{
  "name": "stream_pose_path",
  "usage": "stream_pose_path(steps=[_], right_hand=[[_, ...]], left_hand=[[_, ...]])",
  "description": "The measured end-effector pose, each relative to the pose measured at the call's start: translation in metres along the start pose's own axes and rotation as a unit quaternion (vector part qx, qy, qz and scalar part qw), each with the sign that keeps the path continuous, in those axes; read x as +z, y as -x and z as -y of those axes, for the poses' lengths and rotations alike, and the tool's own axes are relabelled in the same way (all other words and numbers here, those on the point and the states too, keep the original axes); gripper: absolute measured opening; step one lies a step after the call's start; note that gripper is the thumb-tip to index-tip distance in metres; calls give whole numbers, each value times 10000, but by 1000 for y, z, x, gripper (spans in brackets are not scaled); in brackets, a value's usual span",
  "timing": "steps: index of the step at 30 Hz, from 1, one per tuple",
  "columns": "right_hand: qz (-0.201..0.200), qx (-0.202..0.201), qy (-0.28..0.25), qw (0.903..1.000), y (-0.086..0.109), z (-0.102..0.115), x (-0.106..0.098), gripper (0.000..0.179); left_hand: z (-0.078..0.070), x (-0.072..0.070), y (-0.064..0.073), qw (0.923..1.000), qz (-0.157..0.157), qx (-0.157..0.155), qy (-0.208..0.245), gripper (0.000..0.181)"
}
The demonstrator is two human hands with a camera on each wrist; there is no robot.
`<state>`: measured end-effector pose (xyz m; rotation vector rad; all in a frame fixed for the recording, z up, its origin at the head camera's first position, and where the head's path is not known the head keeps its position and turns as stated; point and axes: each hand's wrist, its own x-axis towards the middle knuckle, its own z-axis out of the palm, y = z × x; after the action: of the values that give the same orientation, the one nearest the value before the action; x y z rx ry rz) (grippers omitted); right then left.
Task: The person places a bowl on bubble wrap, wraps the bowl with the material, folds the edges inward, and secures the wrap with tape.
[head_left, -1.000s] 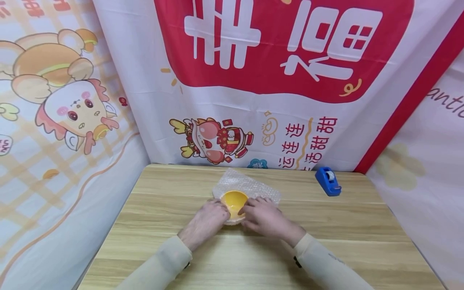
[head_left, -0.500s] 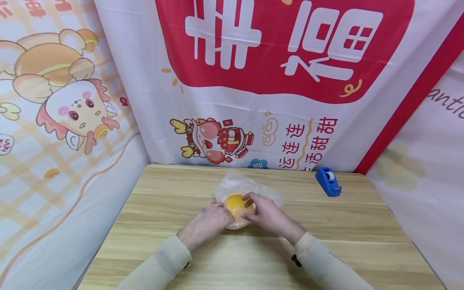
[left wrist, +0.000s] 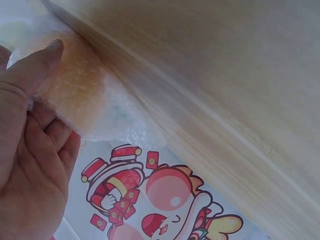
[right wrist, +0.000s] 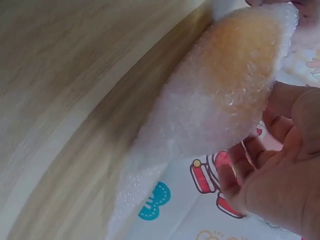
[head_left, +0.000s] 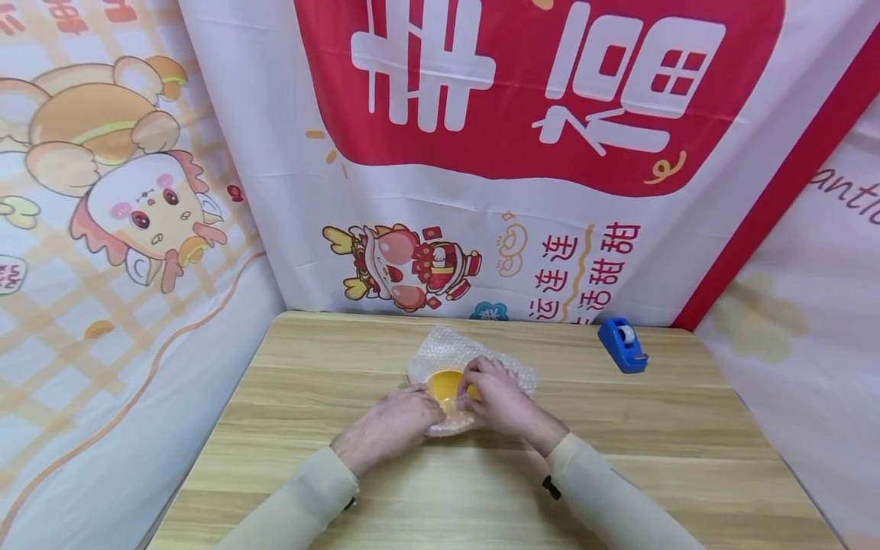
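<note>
Printed cloth (head_left: 275,168) is hanging at the back and along both sides, with red and white lettering and cartoon figures facing a wood-grain table (head_left: 454,496). Near the table's middle, a yellow bowl (head_left: 445,384) is sitting on a sheet of bubble wrap (head_left: 440,347), its hollow showing to the head camera; part of the sheet is spreading out flat behind it, and part is coming up over its near side.

The left hand (head_left: 397,420) is pinching the wrap against the bowl's near left side, thumb lying on the outer face. The right hand (head_left: 500,399) is bending over the right rim, thumb and fingers seemingly pinching an edge of wrap there; its fingertips are partly hidden in the head view.

Wrapping seems to be the step in hand: the near side is looking covered while the hollow is remaining partly bare. Judging from this, the next move is calling for one hand to be holding the fold while the other is bringing the loose far part over.

Counting up, one bowl, one sheet of wrap, two hands, two pale sleeves (head_left: 302,493) and one blue tape dispenser (head_left: 622,346) are showing, the dispenser standing well apart at the table's far right.
</note>
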<state>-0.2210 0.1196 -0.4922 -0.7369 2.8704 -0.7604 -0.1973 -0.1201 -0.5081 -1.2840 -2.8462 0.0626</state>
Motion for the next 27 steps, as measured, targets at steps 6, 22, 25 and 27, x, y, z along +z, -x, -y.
stream_pose_path(steps=[6, 22, 25, 27], right_hand=[[-53, 421, -33, 9991, -2, 0, 2, 27], [78, -294, 165, 9994, 1, -4, -2, 21], [-19, -601, 262, 9978, 1, -6, -2, 21], [6, -716, 269, 9971, 1, -8, -1, 20]], left_hand=[[2, -2, 2, 9999, 50, 98, 131, 29], [24, -13, 12, 9986, -506, 65, 167, 57], [28, -15, 13, 9973, -643, 302, -200, 39], [29, -14, 12, 9962, -662, 456, -339, 27]])
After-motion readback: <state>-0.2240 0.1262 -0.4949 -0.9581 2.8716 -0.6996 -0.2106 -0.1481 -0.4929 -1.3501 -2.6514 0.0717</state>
